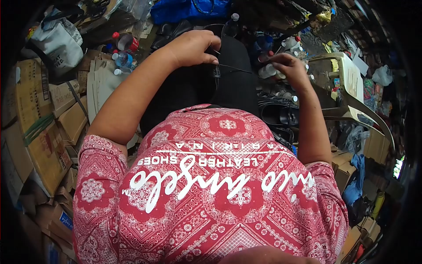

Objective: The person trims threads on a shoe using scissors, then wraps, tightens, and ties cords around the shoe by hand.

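My left hand is curled over my lap, thumb and fingers closing at the upper edge of a black leather piece. The piece lies against my black trousers, so its full outline is hard to make out. A thin dark thread runs from beside my left thumb toward the right over my thigh; its far end fades from sight. My right hand is raised off to the right, apart from the leather, with thumb and fingertips pinched together. Whatever sits in that pinch is too small to name.
Plastic bottles stand at the left, with more behind my right hand. Black shoes lie beside my right thigh. A worn white plastic chair is at the right, cardboard boxes at the left, and a blue bag ahead.
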Available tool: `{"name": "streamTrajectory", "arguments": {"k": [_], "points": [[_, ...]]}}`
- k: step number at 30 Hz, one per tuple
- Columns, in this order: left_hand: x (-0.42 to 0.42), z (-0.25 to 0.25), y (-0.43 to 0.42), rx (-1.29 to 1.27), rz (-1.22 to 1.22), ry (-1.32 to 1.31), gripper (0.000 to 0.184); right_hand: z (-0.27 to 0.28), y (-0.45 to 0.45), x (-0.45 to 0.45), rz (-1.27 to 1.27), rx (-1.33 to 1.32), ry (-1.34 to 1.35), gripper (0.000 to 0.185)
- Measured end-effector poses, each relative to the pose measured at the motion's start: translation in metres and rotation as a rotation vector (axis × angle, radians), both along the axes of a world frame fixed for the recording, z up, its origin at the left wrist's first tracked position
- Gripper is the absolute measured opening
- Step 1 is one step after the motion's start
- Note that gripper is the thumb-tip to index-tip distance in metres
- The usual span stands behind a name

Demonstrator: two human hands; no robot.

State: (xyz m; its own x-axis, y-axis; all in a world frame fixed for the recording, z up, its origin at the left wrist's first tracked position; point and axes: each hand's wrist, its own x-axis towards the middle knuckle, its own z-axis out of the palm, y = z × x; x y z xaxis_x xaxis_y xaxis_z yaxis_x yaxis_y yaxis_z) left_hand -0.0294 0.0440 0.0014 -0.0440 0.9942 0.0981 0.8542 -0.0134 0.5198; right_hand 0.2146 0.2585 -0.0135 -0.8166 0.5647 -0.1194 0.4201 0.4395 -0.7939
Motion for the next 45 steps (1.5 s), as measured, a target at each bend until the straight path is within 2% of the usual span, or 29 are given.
{"name": "streamTrajectory", "arguments": {"k": [1,3,4,6,12,18,23,28,34,38,40,45], "points": [[-0.002,-0.003,0.002,-0.003,0.001,0.0,0.028,-0.003,-0.01,-0.009,0.001,-0.003,0.0,0.023],[-0.006,-0.01,0.008,-0.143,-0.046,-0.04,0.026,-0.01,-0.03,-0.028,0.135,-0.035,0.169,0.016],[-0.009,-0.012,0.01,-0.144,-0.046,-0.038,0.026,-0.01,-0.038,-0.036,0.135,-0.036,0.171,0.016],[-0.013,-0.015,0.012,-0.159,-0.107,-0.247,0.024,-0.009,-0.051,-0.05,0.241,0.007,0.167,0.016],[-0.014,-0.026,0.009,-0.179,-0.087,-0.502,0.02,-0.007,-0.068,-0.067,0.309,0.004,0.137,0.016],[-0.013,-0.031,0.006,-0.148,-0.082,-0.601,0.018,-0.004,-0.068,-0.067,0.339,0.055,0.092,0.017],[-0.013,-0.035,0.003,-0.109,-0.088,-0.628,0.018,-0.01,-0.071,-0.066,0.345,0.034,0.119,0.017],[-0.011,-0.037,0.001,-0.084,-0.076,-0.671,0.019,-0.021,-0.076,-0.065,0.314,0.18,0.23,0.017],[-0.009,-0.039,0.001,-0.052,-0.078,-0.694,0.019,-0.018,-0.084,-0.066,0.327,0.342,0.244,0.015],[-0.012,-0.035,0.003,-0.11,-0.12,-0.641,0.02,-0.017,-0.084,-0.063,0.34,0.365,0.297,0.014],[-0.012,-0.034,0.004,-0.137,-0.14,-0.634,0.021,-0.017,-0.084,-0.06,0.317,0.25,0.293,0.015],[-0.013,-0.028,0.005,-0.216,-0.189,-0.559,0.025,-0.009,-0.089,-0.056,0.329,0.289,0.259,0.016]]}}
